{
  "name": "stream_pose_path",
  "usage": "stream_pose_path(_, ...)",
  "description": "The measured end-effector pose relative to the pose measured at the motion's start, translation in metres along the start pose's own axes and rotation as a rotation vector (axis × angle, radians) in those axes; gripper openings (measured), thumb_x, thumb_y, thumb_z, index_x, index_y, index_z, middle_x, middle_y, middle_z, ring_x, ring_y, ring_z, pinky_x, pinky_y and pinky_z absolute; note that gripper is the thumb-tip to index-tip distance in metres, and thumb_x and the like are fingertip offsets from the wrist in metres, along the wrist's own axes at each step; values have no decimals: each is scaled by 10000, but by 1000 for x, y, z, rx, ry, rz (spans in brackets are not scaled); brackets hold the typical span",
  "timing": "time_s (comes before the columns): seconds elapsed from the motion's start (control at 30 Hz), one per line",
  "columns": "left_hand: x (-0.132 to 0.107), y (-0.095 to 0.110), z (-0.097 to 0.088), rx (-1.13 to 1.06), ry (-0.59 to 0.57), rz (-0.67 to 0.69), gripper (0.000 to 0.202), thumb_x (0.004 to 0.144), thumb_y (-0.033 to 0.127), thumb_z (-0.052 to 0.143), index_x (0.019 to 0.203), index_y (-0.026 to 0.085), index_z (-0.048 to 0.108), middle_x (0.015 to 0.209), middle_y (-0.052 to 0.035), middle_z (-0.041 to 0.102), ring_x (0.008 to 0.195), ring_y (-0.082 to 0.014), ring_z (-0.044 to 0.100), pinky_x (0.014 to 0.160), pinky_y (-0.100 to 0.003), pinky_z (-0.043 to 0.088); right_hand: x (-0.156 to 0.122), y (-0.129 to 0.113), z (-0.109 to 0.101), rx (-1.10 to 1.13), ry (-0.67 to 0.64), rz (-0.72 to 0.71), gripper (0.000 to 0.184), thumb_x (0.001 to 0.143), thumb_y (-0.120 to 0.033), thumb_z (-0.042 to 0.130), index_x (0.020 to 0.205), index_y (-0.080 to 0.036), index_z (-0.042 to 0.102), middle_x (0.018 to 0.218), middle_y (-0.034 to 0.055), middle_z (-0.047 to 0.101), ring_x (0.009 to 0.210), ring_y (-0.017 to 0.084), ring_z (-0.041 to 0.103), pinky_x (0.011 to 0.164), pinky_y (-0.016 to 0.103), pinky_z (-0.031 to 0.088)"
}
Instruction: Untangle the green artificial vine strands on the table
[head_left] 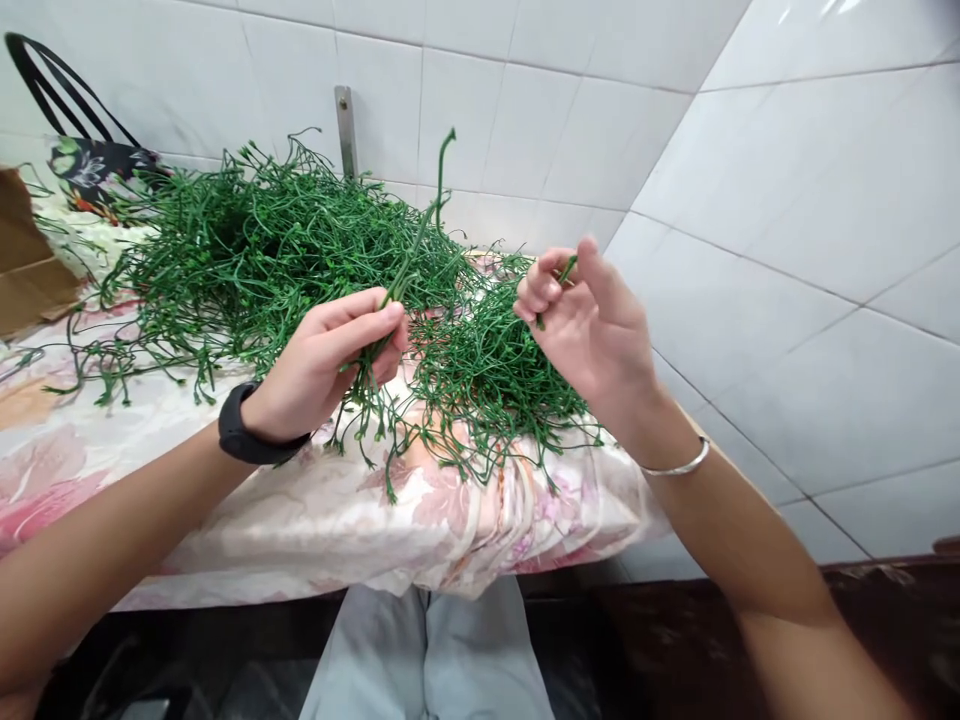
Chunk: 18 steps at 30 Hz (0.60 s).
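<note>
My left hand [337, 345], with a black band on its wrist, is closed around a small bunch of thin green stems [405, 275]. One stem rises well above the others, and several branched ends hang below my fingers. Off to the right, my right hand [581, 315] is raised with its palm turned toward me. Its curled fingers hold a short green stem [568, 268], while the thumb stands apart. Behind my left hand is a large heap of branching green stems [255, 240], which look like plastic. A smaller heap of the same stems [495, 360] lies between my hands.
A floral cloth [300, 530] covers the table. At the far left are a brown cardboard box [30, 260], white petal-like pieces [97, 245] and a black flowered bag [94, 175]. White tiled walls [480, 120] close in the back and right. A metal bracket [346, 130] stands against the back wall.
</note>
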<state>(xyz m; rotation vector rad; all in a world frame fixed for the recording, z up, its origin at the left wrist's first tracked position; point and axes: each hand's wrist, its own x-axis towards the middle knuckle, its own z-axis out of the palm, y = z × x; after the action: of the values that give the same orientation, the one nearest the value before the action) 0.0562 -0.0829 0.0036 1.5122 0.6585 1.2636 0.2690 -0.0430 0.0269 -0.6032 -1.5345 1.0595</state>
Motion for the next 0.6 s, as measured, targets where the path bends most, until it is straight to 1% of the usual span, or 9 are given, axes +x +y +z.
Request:
stream_pose_path(0.07,0,-2,1,9,-13,-1,199,816,252,480,648,154,523,490,30,419,448,-61,402,449,-214,301,2,1,-3,-34,10,20,384,801,-564,393,771,-210,539,625,-15,411,600,78,443,582,237,388)
stream_pose_path(0.13,0,-5,2,19,-24,-10,186,809,254,490,655,157,531,519,28,442,463,-63,418,461,-218,320,3,4,-5,-65,-13,28,358,797,-545,422,781,-206,535,641,-13,424,610,79,450,592,236,394)
stream_pose_path(0.23,0,-9,4,49,-27,-22,168,800,257,499,679,153,550,613,8,498,531,-73,462,501,-218,367,2,8,-6,-92,-51,22,343,804,-526,427,795,-196,519,663,-11,434,615,73,450,600,227,401)
stream_pose_path(0.33,1,-12,4,66,-47,-13,161,803,269,501,728,147,575,686,-13,525,604,-86,491,536,-214,402,1,9,-5,-78,-91,12,320,817,-489,437,799,-180,518,676,-11,445,621,64,450,610,211,408)
stream_pose_path(0.5,1,-14,2,70,-74,47,154,804,283,527,810,155,612,763,-25,555,662,-87,507,583,-203,426,-7,7,2,-90,-270,22,237,853,-361,440,826,-151,548,708,-3,509,660,62,495,642,209,421)
stream_pose_path(0.6,0,-14,1,89,-93,77,171,803,280,532,872,164,637,849,-37,587,678,-89,525,631,-221,447,-10,7,6,-251,-341,-8,239,857,-335,434,826,-146,577,808,22,568,771,86,533,744,241,432)
